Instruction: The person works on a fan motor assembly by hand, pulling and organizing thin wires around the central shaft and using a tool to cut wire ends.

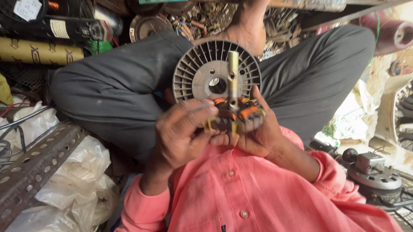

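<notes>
Gripping the motor stator [236, 113], left hand [181, 133] and right hand [258, 134] curl closed.

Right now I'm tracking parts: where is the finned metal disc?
In the head view the finned metal disc stands centre frame, just above both hands, behind the wound motor core they grip.

Lying at left: perforated metal angle bar [30, 170] over white plastic bags [75, 191]; sitting at right: small motor [374, 173].

The motor cover [216, 74] is dull grey metal, with a pale brass-like shaft [233, 68]; the shirt [247, 197] is soft pink cloth; the perforated bar [30, 167] is rough metal.
</notes>
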